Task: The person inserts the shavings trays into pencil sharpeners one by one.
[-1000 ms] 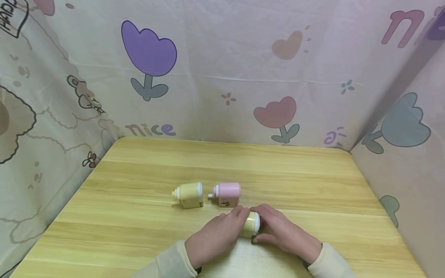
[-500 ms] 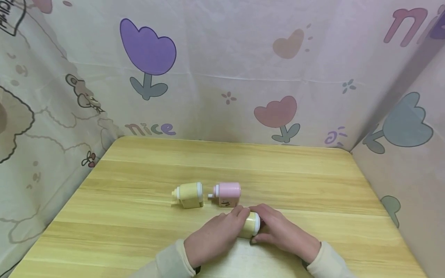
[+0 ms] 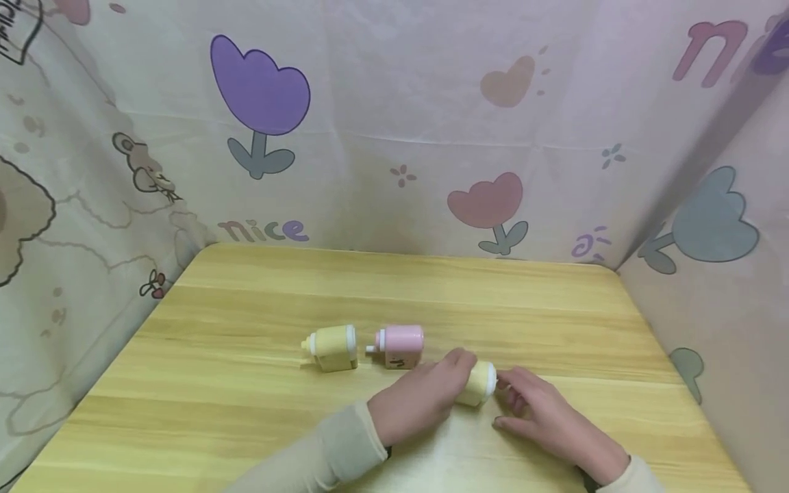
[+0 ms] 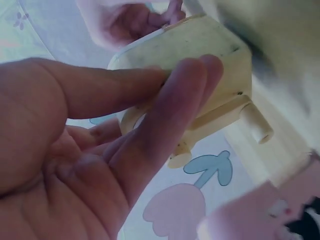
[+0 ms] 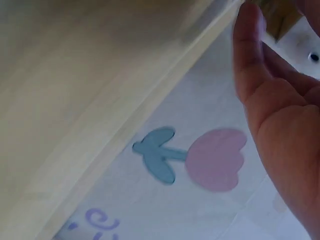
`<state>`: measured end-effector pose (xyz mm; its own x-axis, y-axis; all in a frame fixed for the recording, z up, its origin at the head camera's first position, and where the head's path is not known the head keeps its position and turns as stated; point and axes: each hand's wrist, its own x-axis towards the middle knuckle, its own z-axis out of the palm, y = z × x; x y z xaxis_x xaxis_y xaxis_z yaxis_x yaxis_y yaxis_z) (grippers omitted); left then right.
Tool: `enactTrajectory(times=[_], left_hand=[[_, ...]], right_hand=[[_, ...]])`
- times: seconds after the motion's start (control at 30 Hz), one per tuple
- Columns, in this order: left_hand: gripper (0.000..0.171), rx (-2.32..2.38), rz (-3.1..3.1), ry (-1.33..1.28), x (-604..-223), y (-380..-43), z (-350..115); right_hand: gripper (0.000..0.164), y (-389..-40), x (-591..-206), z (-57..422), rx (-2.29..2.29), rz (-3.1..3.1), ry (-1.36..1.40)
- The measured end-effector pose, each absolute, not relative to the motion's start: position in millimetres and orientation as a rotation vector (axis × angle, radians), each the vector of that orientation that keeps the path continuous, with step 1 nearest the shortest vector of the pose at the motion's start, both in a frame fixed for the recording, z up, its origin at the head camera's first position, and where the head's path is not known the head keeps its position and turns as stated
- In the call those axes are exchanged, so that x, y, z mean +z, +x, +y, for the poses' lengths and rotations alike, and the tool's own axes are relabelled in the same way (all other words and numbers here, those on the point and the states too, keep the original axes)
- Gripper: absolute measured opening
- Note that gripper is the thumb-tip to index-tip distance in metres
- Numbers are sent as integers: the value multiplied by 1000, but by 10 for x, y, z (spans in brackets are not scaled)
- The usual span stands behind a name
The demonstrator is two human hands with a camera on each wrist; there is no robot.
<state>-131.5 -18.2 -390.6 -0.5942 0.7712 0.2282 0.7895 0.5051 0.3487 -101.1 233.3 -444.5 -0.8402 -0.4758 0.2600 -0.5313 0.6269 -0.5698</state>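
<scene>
My left hand [image 3: 425, 397] grips a pale yellow crank pencil sharpener [image 3: 477, 383] between thumb and fingers, its white-rimmed end facing right. In the left wrist view, the yellow sharpener [image 4: 220, 75] shows a crank arm with a small knob [image 4: 257, 124]. My right hand [image 3: 545, 414] is just right of the white end, thumb and forefinger apart and fingers loosely bent. Whether a fingertip touches the rim is hard to tell. Left of the hands stand a pink sharpener [image 3: 403, 346] and another yellow sharpener [image 3: 335, 348], their cranks pointing left.
The wooden table [image 3: 246, 424] runs back to a printed cloth [image 3: 370, 103], which also hangs along both sides. The pink sharpener stands close behind my left hand's knuckles.
Both hands and the held yellow sharpener have shifted right and slightly back. My right hand has drawn away from the sharpener's end. The other two sharpeners stay put; the head view shifts slightly.
</scene>
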Motion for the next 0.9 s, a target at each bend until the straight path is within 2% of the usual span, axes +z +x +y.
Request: enactTrajectory(times=[0.13, 0.47, 0.57, 0.63, 0.73, 0.8, 0.9], left_hand=[[40, -606, -2704, -1360, -3870, -1430, -41], [40, -599, -2872, -1300, -3932, -1567, 91], [43, -563, -2889, -1268, -3940, -1572, 107], [52, -551, -2926, -1223, -3940, -1562, 117], [71, -540, -2966, -1162, -3934, -1516, 106], [78, -523, -2953, -1135, -3905, -1460, 65], [66, -493, -2822, -1134, -3814, -1360, -61]], right_hand=[[58, -990, -4442, 2419, 1021, -2774, 761], [55, -987, -4445, 2471, 1010, -2759, 772], [55, -996, -4436, 2470, 1004, -2771, 765], [54, -996, -4424, 2469, 994, -2788, 748], [48, -986, -4380, 2470, 996, -2814, 661], [41, -982, -4332, 2475, 991, -2813, 568], [27, -997, -4236, 2485, 938, -2746, 467]])
